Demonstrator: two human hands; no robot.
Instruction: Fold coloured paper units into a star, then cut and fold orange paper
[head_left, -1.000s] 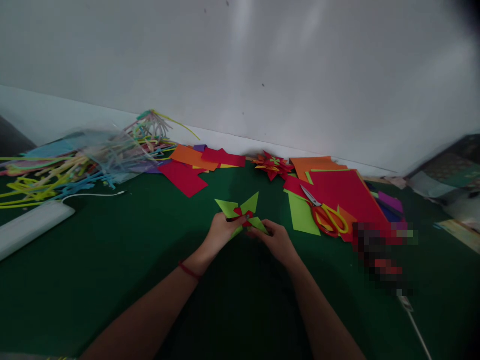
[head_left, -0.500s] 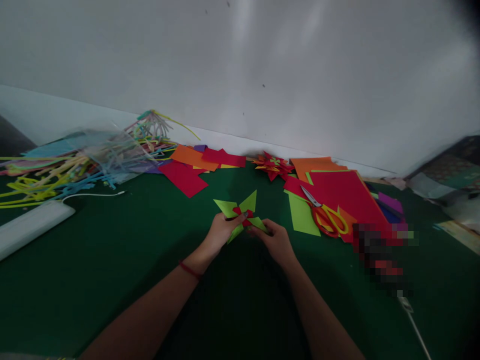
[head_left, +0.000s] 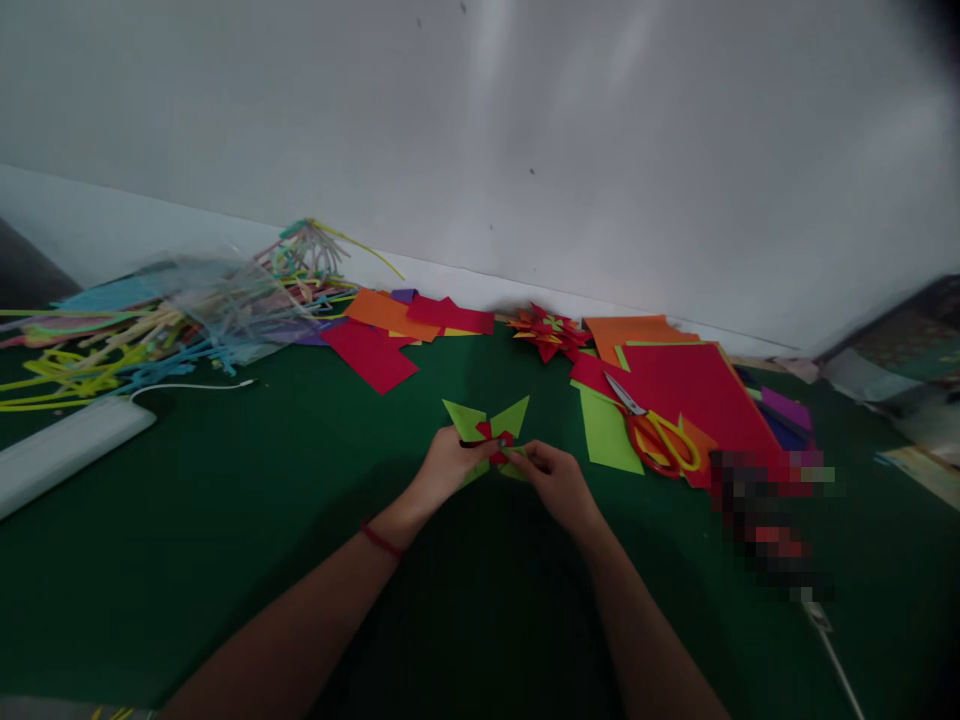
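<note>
A folded paper star (head_left: 487, 425) with lime green points and a red centre lies on the dark green table (head_left: 247, 500). My left hand (head_left: 442, 468) grips its left side, thumb pressed on the red centre. My right hand (head_left: 555, 480) pinches its lower right point with closed fingers. Two green points stick up beyond my fingers; the lower part of the star is hidden by my hands.
Red and yellow scissors (head_left: 652, 432) lie on red and green paper sheets (head_left: 690, 385) at the right. A finished red-orange paper star (head_left: 547, 332) sits by the wall. Coloured strips (head_left: 150, 330), loose paper (head_left: 390, 330) and a white bar (head_left: 60, 450) fill the left.
The paper star has turned a little in my hands, and its right green point is now folded under my right fingers. Both hands shifted slightly right.
</note>
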